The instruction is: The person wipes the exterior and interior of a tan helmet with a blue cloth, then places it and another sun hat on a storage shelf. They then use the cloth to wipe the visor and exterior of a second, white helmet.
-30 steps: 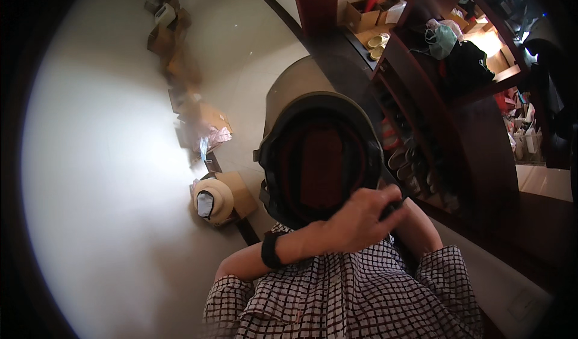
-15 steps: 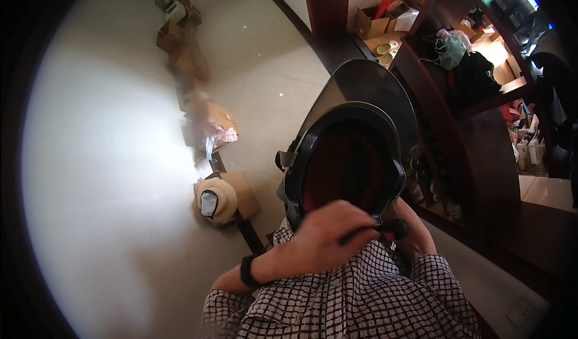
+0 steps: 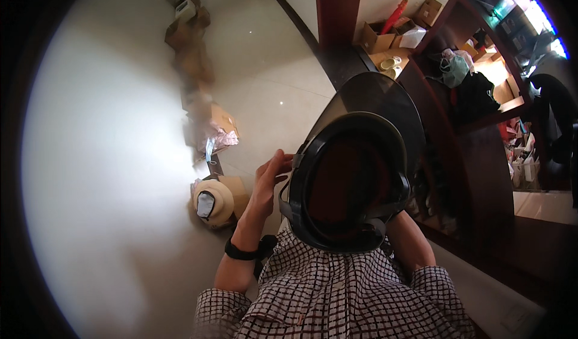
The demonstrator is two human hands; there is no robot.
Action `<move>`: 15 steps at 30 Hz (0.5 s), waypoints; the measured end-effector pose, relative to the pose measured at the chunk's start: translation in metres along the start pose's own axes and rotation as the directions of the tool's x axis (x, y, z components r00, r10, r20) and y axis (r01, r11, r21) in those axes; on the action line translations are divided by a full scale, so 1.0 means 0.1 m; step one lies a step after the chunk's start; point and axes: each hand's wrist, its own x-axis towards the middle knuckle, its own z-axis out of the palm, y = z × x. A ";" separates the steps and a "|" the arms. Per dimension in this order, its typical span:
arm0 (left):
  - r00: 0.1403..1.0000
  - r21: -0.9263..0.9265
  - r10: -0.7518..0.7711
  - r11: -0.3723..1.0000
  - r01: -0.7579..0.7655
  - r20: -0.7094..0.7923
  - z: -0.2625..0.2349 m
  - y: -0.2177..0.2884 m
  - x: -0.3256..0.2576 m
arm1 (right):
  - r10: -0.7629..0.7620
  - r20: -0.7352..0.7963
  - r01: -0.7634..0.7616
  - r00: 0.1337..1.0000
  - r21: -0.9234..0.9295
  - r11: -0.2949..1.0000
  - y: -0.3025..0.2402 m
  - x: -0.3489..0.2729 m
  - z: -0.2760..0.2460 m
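Two hands: left hand (image 3: 270, 179) fingers curled on helmet (image 3: 346, 182) rim, right hidden, above pale tiled floor (image 3: 120, 158)

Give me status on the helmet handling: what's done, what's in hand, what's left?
Done: the dark helmet is off the floor, opening facing up, visor raised. In hand: the left hand grips its left rim; the right hand is hidden behind the shell. Left: the chin straps look unfastened, and the helmet is not yet worn or set down.
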 end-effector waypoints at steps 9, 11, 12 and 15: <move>0.991 -0.001 -0.133 0.991 0.133 -0.011 0.30 0.14 -0.07 | -0.007 -0.035 0.006 0.999 -0.020 1.000 -0.03 -0.06 -0.08; 0.985 -0.145 -0.172 0.975 0.170 -0.003 0.15 -0.05 0.08 | -0.008 -0.037 0.007 0.999 -0.029 1.000 -0.03 -0.08 -0.07; 0.948 -0.318 -0.317 0.895 0.312 0.037 0.05 -0.19 0.19 | -0.007 -0.041 0.005 0.999 -0.034 0.999 -0.02 -0.09 -0.08; 0.973 -0.314 -0.213 0.933 0.175 -0.090 -0.01 -0.31 0.21 | -0.014 -0.046 0.012 0.999 -0.038 0.999 -0.05 -0.11 -0.10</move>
